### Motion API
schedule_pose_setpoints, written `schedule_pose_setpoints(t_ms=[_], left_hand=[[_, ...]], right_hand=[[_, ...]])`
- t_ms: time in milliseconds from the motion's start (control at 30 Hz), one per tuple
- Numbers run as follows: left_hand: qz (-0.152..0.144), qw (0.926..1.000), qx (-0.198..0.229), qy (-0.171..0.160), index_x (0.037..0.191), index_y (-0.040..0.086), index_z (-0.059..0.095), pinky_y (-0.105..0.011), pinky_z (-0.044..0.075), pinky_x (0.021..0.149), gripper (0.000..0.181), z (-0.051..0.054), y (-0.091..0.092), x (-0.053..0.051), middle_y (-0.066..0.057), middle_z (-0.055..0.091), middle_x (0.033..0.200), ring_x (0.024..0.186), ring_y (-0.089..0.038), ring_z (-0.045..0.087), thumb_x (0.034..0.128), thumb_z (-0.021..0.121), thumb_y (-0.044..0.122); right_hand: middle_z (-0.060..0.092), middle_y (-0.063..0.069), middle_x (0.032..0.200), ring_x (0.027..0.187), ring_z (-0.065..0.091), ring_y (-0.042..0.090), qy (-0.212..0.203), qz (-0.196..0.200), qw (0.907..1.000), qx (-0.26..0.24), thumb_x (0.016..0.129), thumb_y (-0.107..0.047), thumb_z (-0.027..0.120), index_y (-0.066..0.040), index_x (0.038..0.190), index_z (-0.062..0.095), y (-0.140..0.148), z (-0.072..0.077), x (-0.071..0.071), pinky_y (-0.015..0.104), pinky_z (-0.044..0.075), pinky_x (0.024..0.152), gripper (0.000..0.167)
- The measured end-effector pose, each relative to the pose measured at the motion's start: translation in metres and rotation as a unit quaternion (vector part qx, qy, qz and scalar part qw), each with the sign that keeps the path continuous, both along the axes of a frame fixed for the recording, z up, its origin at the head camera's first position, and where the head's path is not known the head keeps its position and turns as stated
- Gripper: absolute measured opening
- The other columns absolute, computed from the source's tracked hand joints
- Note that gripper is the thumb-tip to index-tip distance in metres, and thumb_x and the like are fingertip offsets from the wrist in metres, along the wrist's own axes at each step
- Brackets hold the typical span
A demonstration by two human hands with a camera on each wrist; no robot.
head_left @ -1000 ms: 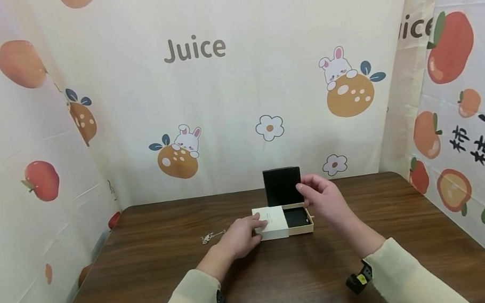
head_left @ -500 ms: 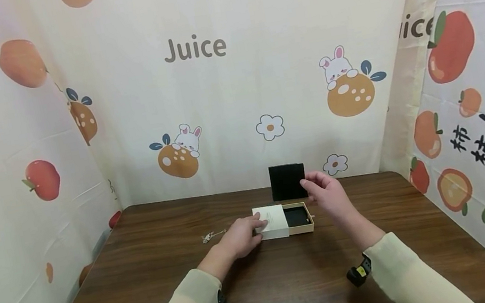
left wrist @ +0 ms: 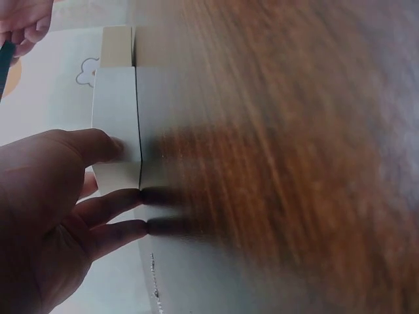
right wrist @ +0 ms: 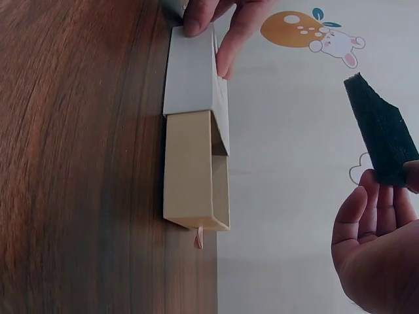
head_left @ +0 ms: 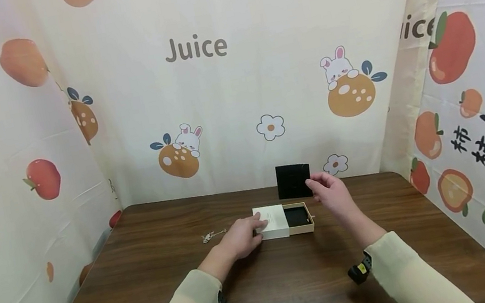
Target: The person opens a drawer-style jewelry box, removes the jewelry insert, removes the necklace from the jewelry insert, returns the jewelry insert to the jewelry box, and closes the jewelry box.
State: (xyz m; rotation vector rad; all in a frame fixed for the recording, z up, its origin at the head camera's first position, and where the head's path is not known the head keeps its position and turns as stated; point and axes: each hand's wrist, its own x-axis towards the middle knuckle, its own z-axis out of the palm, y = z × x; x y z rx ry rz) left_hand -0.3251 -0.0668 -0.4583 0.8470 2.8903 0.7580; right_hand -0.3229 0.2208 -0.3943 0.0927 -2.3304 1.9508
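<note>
A small white drawer box (head_left: 270,222) lies on the wooden table, its cream inner drawer (right wrist: 190,170) pulled partway out to the right. Black lining shows inside the drawer in the head view. My left hand (head_left: 240,238) holds the white sleeve at its left end, thumb on the front side and a finger on top. Above and behind the drawer, my right hand (head_left: 332,194) pinches a thin black square pad (head_left: 293,181) by its right edge, apart from the box. Left of the box lies a silver chain with a charm (head_left: 212,236).
A small ribbon tab (right wrist: 199,238) sticks out from the drawer's end. Behind the table (head_left: 163,225) hangs a pale printed curtain (head_left: 212,92), and more printed cloth (head_left: 476,94) stands on the right side.
My right hand has lifted the black pad out from over the drawer and carried it to the right and back. The left hand stays on the box.
</note>
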Motion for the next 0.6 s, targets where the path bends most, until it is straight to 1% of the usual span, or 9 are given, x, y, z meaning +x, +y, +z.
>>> schedule_pose_setpoints(t_ms=[300,467,600], left_hand=[[-0.004,1.0000,0.003,-0.002,0.150,0.010,0.069,-0.052,0.048,0.124,0.044,0.0006,-0.0007,0.0005,-0.018,0.052,0.168,0.154,-0.037,0.054,0.1058,0.071,0.009],[-0.009,1.0000,0.002,0.001,0.149,0.009,0.069,-0.053,0.048,0.124,0.043,0.0001,-0.0011,-0.0013,-0.019,0.053,0.167,0.153,-0.037,0.055,0.1057,0.071,0.008],[-0.013,0.9999,-0.002,0.007,0.148,0.008,0.069,-0.052,0.049,0.123,0.043,-0.0001,-0.0017,-0.0026,-0.020,0.053,0.166,0.152,-0.037,0.056,0.1052,0.071,0.008]], right_hand=[[0.058,-0.004,0.101,0.092,0.056,0.013,-0.006,-0.002,1.0000,0.004,0.114,-0.028,0.062,-0.001,0.137,0.062,0.0037,-0.0020,-0.0030,0.019,0.055,0.077,0.036],[0.058,-0.003,0.101,0.091,0.057,0.014,-0.011,-0.007,0.9996,0.027,0.114,-0.029,0.062,0.000,0.138,0.062,0.0053,-0.0059,-0.0042,0.020,0.055,0.078,0.038],[0.058,-0.002,0.099,0.091,0.057,0.013,-0.017,-0.015,0.9988,0.044,0.113,-0.029,0.062,0.002,0.139,0.062,0.0070,-0.0098,-0.0057,0.023,0.058,0.081,0.039]])
